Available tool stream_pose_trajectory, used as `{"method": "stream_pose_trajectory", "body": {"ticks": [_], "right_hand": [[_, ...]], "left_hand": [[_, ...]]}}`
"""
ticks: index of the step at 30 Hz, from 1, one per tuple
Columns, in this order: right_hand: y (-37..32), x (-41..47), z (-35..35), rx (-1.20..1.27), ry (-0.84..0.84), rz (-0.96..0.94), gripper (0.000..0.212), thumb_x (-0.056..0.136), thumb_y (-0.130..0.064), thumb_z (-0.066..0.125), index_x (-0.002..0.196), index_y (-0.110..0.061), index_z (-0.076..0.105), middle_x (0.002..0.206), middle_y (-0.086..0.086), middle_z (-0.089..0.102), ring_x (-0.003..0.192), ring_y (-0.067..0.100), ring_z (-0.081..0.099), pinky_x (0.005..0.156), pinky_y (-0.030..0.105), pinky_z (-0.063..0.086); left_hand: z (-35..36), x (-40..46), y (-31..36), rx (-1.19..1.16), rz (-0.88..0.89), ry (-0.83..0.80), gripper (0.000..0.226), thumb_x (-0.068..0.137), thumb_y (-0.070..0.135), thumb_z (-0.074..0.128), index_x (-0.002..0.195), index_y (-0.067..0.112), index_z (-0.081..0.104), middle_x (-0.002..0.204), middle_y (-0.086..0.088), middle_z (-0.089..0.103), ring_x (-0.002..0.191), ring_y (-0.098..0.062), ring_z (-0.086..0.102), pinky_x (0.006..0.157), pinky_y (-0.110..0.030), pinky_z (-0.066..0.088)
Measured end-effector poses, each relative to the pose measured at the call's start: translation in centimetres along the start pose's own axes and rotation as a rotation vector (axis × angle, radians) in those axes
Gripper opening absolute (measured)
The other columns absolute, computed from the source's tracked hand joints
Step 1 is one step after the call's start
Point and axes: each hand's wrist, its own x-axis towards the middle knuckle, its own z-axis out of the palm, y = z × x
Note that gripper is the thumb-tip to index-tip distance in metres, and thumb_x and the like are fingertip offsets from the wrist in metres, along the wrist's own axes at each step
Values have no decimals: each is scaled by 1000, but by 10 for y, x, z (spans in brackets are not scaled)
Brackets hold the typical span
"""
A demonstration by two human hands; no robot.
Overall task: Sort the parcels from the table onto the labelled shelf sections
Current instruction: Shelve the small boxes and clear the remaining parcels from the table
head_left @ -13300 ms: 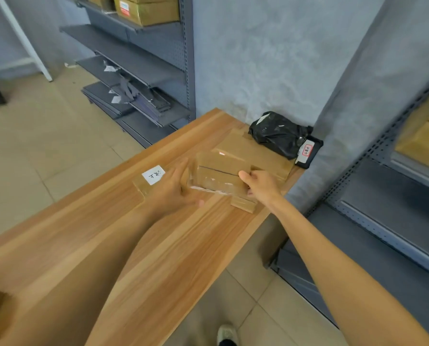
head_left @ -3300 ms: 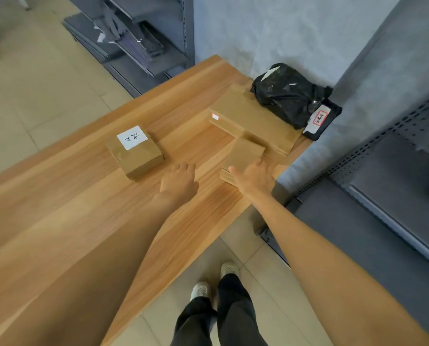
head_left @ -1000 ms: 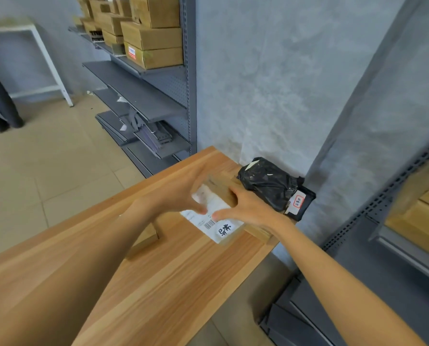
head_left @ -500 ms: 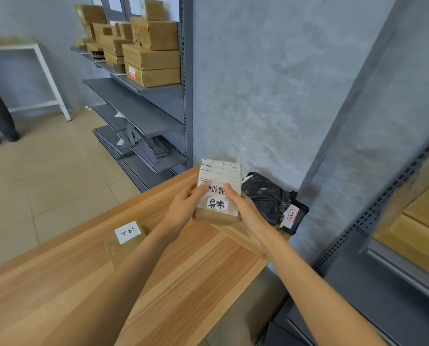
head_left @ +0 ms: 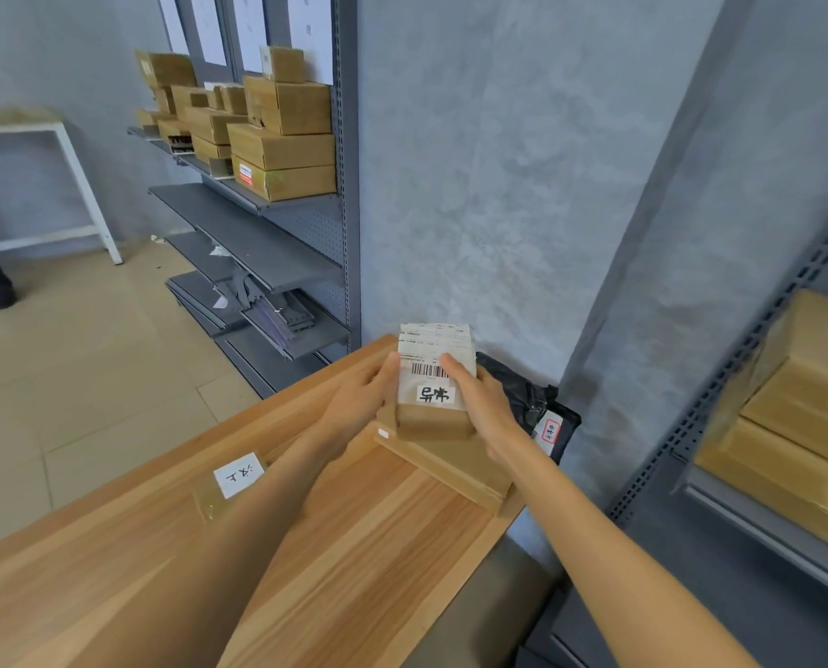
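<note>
I hold a small brown cardboard parcel (head_left: 434, 392) above the wooden table (head_left: 354, 547), its white shipping label with a barcode and a handwritten tag facing me. My left hand (head_left: 361, 407) grips its left side and my right hand (head_left: 479, 407) grips its right side, thumbs on the label. Under it a large flat cardboard parcel (head_left: 455, 470) lies on the table. A small box with a white handwritten label (head_left: 231, 482) sits on the table left of my left forearm. A black plastic mailer bag (head_left: 532, 407) lies at the table's far corner.
A grey metal shelf unit (head_left: 277, 204) stands at the left wall with several cardboard boxes on its upper shelf and paper sheets above. Another grey shelf (head_left: 788, 474) at the right carries large boxes. A white frame stands far left on the tiled floor.
Both hands picked the small parcel up from the table, turned its label towards me and now hold it slightly higher over the flat parcel; my view has risen toward the left shelves.
</note>
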Motion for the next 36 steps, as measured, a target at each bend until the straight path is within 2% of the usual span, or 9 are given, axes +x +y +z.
{"method": "stream_pose_trajectory", "body": {"ticks": [3,8,11,14,17,20,24,30,36], "right_hand": [[-13,0,-12,-15,35,50,44,81,-60,62,108,-25,68,88,-7,76,86,14,71,79,34,54],[-42,-6,-35,-51,89,72,45,78,-66,60,86,-24,71,69,-10,74,73,12,69,59,28,46],[-64,-17,-51,-65,138,43,45,76,-68,59,83,-25,69,63,-15,71,75,11,66,58,28,44],[-85,-34,-72,-71,180,10,51,71,-71,61,91,-26,71,82,-8,76,83,14,67,70,32,50],[-99,-53,-97,-73,250,-15,57,73,-68,63,106,-22,70,100,-2,74,93,19,67,82,35,52],[-107,-79,-124,-65,313,5,47,78,-62,63,105,-24,69,96,-3,74,81,15,67,62,29,50],[-111,-118,-164,-63,372,32,48,80,-62,61,108,-24,65,99,-1,73,88,19,67,65,32,51],[-112,-185,-228,16,519,71,43,75,-62,69,96,-25,66,78,-2,76,70,18,70,58,29,55],[-109,-244,-299,4,692,48,40,78,-62,66,93,-25,64,86,-1,71,82,21,65,58,29,46]], "left_hand": [[-14,13,1,340,18,174,54,95,55,43,137,22,48,136,2,54,121,-18,51,89,-28,37],[-33,20,20,865,170,227,45,96,38,49,133,12,49,134,-8,52,123,-28,46,91,-41,43],[-28,19,44,1007,263,220,44,97,32,47,137,12,44,135,-7,49,126,-28,41,90,-41,42],[-16,18,69,1130,393,198,45,97,29,46,137,10,42,136,-9,48,127,-28,39,97,-41,40],[3,15,90,1155,531,193,49,96,27,50,140,9,39,141,-9,45,130,-29,38,101,-39,35],[28,10,112,1182,659,166,58,95,28,51,146,9,30,149,-9,37,137,-28,31,109,-37,27],[68,-2,136,1156,795,126,61,96,29,51,148,10,26,153,-10,31,141,-29,25,114,-37,21],[136,-33,169,1056,966,40,55,93,26,53,143,8,36,145,-10,42,134,-28,36,108,-37,28],[210,-70,204,954,1116,-58,52,93,23,54,141,9,40,141,-10,46,130,-28,40,104,-35,32]]}}
